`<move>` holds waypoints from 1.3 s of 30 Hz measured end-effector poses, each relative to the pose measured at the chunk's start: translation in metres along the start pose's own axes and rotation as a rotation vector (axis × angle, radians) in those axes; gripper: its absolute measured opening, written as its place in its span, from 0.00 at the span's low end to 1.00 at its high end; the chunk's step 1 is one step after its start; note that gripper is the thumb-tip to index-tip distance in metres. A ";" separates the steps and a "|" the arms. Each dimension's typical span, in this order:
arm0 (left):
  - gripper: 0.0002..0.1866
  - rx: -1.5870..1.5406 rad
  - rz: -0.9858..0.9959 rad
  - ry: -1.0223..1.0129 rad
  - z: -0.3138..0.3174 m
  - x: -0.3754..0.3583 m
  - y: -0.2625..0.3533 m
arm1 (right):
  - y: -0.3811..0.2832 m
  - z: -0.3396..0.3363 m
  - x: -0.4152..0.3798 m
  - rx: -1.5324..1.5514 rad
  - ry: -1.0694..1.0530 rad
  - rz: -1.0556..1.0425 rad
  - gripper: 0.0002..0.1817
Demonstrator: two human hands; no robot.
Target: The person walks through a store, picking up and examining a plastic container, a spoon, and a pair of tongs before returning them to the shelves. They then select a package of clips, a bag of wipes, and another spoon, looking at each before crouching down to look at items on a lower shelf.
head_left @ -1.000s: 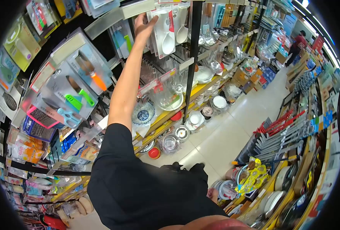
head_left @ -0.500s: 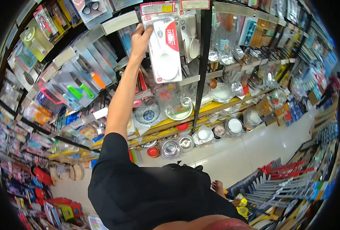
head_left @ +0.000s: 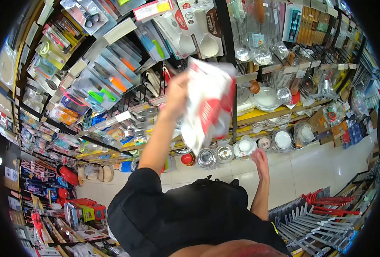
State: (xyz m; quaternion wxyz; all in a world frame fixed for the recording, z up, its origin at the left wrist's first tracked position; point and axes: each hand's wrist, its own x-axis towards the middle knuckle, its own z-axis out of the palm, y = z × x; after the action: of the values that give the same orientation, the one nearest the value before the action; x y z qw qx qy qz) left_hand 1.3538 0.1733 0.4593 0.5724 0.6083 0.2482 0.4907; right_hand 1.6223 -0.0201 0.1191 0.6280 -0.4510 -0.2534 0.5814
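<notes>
My left hand [head_left: 178, 92] is closed on the edge of a packaged white rice paddle [head_left: 211, 96], a clear-and-white blister pack with a red label, smeared by motion. It is held out in front of the shelves, tilted. My right hand [head_left: 260, 158] is raised at the right, below and apart from the pack, its fingers loosely spread with nothing in them. Behind the pack, similar packaged white paddles [head_left: 208, 45] hang on the rack at the top.
Carded knives with orange handles [head_left: 118, 83] hang at the left. Ladles [head_left: 262, 58] hang at the upper right. Metal bowls [head_left: 207, 157] and white plates [head_left: 283, 139] sit on the low shelf. Grey and red racks [head_left: 322, 222] stand at the lower right, by the tiled floor [head_left: 280, 171].
My left hand has drawn the packaged rice paddle off the rack, down and to the right, tilting it. My right hand has come up from low beside my body.
</notes>
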 end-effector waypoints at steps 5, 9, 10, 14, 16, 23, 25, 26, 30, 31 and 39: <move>0.11 0.309 -0.146 -0.120 0.072 -0.064 -0.122 | -0.093 0.109 0.000 0.286 -0.264 -0.263 0.26; 0.15 0.614 -0.047 -0.021 0.102 -0.089 -0.143 | -0.099 0.110 -0.002 0.015 -0.198 -0.235 0.31; 0.16 0.615 -0.050 0.017 0.109 -0.094 -0.145 | -0.099 0.107 -0.003 -0.050 -0.216 -0.256 0.33; 0.22 0.656 -0.140 0.016 0.122 -0.096 -0.144 | -0.087 0.099 0.005 0.072 -0.157 -0.177 0.32; 0.24 0.706 0.051 -0.084 0.128 -0.092 -0.129 | -0.082 0.099 0.005 0.353 -0.087 -0.179 0.30; 0.25 0.389 0.260 0.133 0.073 0.018 -0.064 | -0.101 0.110 -0.008 0.579 -0.090 0.093 0.27; 0.20 0.308 0.184 0.222 0.058 0.039 -0.074 | -0.118 0.158 -0.026 0.489 -0.124 0.099 0.28; 0.18 0.311 0.087 0.213 0.055 0.016 -0.113 | -0.117 0.164 -0.051 0.428 -0.113 0.148 0.28; 0.13 -0.335 -0.340 0.129 0.058 -0.047 -0.170 | -0.083 0.143 -0.029 0.402 -0.630 0.121 0.34; 0.13 -0.301 -0.353 0.118 0.057 -0.056 -0.174 | -0.077 0.135 -0.032 0.377 -0.768 0.226 0.38; 0.07 -0.477 -0.214 0.178 0.068 -0.038 -0.154 | -0.046 0.161 -0.055 0.219 -1.168 0.471 0.49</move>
State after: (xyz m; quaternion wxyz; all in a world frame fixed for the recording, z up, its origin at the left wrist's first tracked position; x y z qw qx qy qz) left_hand 1.4390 0.1435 0.3118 0.7240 0.3814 0.2378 0.5233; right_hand 1.4988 -0.0249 0.2448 0.2843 -0.0364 -0.3872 0.8763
